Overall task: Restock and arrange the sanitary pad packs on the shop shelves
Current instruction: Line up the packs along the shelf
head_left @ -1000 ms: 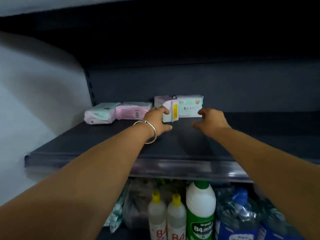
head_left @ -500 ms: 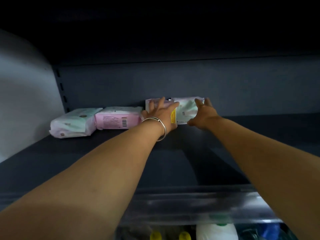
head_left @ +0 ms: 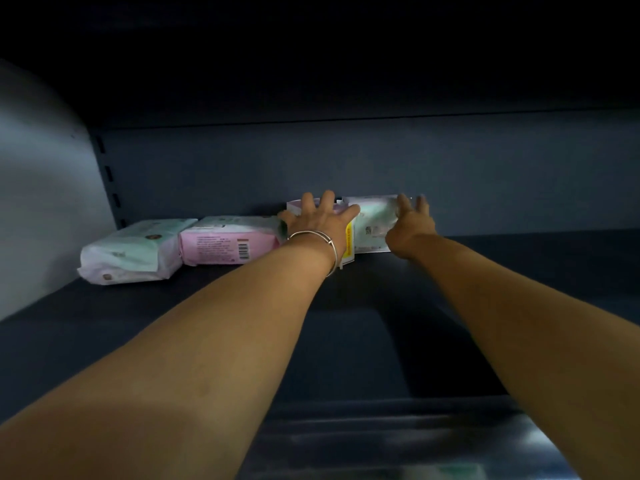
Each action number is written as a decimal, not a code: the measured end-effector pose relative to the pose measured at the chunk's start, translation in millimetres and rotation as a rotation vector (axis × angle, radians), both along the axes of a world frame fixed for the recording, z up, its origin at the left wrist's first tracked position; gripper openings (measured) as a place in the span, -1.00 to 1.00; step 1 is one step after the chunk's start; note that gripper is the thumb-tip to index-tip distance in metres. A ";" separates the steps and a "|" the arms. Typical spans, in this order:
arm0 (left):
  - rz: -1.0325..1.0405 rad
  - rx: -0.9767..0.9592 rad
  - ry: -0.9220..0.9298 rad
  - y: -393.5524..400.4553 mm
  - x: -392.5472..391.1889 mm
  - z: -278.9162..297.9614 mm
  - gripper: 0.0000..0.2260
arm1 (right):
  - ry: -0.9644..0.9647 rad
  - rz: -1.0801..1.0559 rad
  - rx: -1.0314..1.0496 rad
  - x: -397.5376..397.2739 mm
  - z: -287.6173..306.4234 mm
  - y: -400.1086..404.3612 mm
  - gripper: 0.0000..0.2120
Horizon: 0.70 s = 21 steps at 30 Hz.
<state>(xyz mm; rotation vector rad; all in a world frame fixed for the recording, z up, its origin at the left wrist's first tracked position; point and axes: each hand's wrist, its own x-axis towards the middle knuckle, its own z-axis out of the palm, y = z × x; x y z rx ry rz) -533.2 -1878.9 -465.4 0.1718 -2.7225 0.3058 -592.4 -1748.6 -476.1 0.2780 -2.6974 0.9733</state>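
Observation:
Four sanitary pad packs stand in a row against the back of a dark shelf [head_left: 194, 327]. From the left: a mint-and-white pack [head_left: 131, 251], a pink pack [head_left: 225, 244] with a barcode, a pack with a yellow side strip [head_left: 349, 244], and a pale green pack [head_left: 374, 220]. My left hand [head_left: 318, 221], with a silver bangle on the wrist, lies flat with spread fingers on the front of the yellow-strip pack. My right hand [head_left: 410, 225] presses with spread fingers on the right part of the pale green pack. Both packs touch each other and the back panel.
The shelf's back panel [head_left: 346, 161] is dark blue-grey, with a slotted upright [head_left: 109, 174] at its left end and a pale wall [head_left: 38, 202] beyond. The shelf stretches bare to the right [head_left: 536, 265]. Its shiny front edge [head_left: 381, 441] is at the bottom.
Both hands have moved deeper into the shelf and pushed the two right packs back against the panel. The view has moved forward, so the bottles below are out of sight.

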 end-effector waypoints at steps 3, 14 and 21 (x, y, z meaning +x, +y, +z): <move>-0.033 0.102 0.031 0.5 -2.4 1.2 -0.47 | 0.032 0.040 -0.100 -2.2 -2.3 0.0 -0.37; 0.123 0.427 0.260 -4.8 -3.4 3.2 -0.42 | 0.095 0.077 -0.300 -0.6 9.5 3.0 -0.30; 0.178 0.499 0.083 -9.4 -4.7 5.3 -0.48 | -0.058 0.049 -0.153 -5.2 7.8 1.0 -0.19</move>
